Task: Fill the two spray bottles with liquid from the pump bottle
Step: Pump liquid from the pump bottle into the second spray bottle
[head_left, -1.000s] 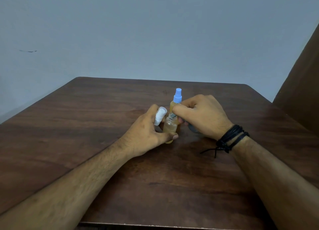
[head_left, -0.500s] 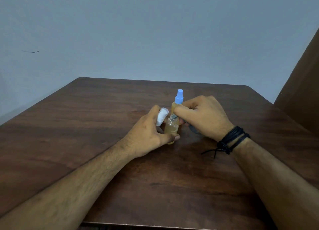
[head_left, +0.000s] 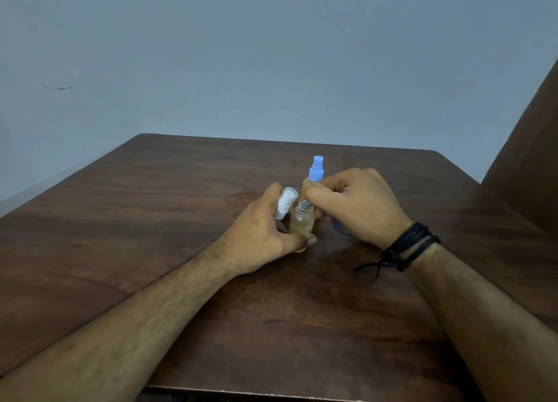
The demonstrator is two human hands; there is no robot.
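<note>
My left hand (head_left: 259, 235) grips a small clear spray bottle (head_left: 302, 225) that stands on the table, its neck open and amber liquid inside. The fingers of the same hand also hold that bottle's white spray cap (head_left: 285, 203). My right hand (head_left: 359, 205) is closed just above the open neck, pinching a dark tip at the mouth. A grey pump bottle (head_left: 339, 229) shows only as a sliver under the right palm. Right behind stands a second spray bottle (head_left: 315, 175), capped in blue and holding amber liquid.
The dark wooden table (head_left: 181, 220) runs to a grey wall at the back. A brown panel (head_left: 531, 160) rises at the right edge. My right wrist wears black cord bracelets (head_left: 407, 247).
Both hands and both bottles stay almost where they were; only the view shifts slightly.
</note>
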